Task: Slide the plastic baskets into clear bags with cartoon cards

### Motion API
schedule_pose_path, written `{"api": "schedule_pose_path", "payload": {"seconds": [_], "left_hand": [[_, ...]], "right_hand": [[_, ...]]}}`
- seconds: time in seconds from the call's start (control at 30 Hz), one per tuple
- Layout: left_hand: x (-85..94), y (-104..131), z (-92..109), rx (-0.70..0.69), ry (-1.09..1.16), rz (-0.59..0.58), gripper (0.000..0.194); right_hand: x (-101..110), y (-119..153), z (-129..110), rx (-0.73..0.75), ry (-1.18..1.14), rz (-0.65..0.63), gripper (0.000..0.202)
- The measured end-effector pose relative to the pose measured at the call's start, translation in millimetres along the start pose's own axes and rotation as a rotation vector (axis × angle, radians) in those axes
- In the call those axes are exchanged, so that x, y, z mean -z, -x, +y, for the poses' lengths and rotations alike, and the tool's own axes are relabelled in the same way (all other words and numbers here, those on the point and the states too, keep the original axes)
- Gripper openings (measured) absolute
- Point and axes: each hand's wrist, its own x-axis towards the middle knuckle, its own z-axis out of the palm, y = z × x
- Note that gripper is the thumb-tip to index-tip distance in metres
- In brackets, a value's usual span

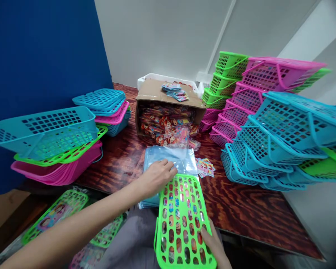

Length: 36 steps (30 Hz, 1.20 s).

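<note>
Relation of basket, bags and hands, as I follow it from a distance. The bright green, oblong, perforated plastic basket (182, 220) lies low and central, between the two hands; through its slots I make out coloured contents, too broken up to identify. Its long axis runs away from the wearer, the far end leaning slightly to the left, and its thin green handle (156, 235) hangs along the left side. The far end overlaps the near part of a stack of clear, bluish plastic bags (151, 158) on the dark red-brown wood-grain table (240, 203); the near end reaches back over the lap.

The hands stand apart, on a diagonal across the basket. The right hand (213, 241) is clamped on its near right side, thumb over the edge, with the other fingers hidden from me. The left hand (158, 177) lies at the far left corner, over the bags, fingers bent; whether it pinches a bag or the basket's rim I cannot tell. The left is thus the nearer hand to the bags, the right to the basket's near end. I judge the line of the basket's axis against the bag stack to be the relation that governs here: the two point nearly the same way, the basket offset to the right.
</note>
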Motion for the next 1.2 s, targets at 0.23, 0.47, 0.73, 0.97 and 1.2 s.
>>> {"api": "schedule_pose_path", "payload": {"seconds": [0.23,0.47,0.73,0.97,1.2], "left_hand": [[-7.2,-20.3,6.6,-0.108,0.029,-0.040,0.005],[1.7,-12.7,10.4,-0.115,0.077,0.059,0.014],[-4.0,-47.4,17.2,-0.113,0.054,-0.057,0.025],[-2.4,-85.3,20.4,-0.239,-0.006,-0.135,0.013],[2.3,-91.0,27.9,-0.258,-0.060,-0.134,0.011]], "right_hand": [[-11.5,5.9,-1.4,0.011,-0.004,0.074,0.065],[-14.1,3.5,-6.7,-0.006,0.031,0.087,0.064],[-6.2,-1.6,-1.5,-0.020,0.003,0.037,0.084],[-3.6,-2.5,-0.2,-0.057,-0.007,0.014,0.104],[-2.8,-5.0,-11.1,-0.081,-0.035,-0.016,0.080]]}}
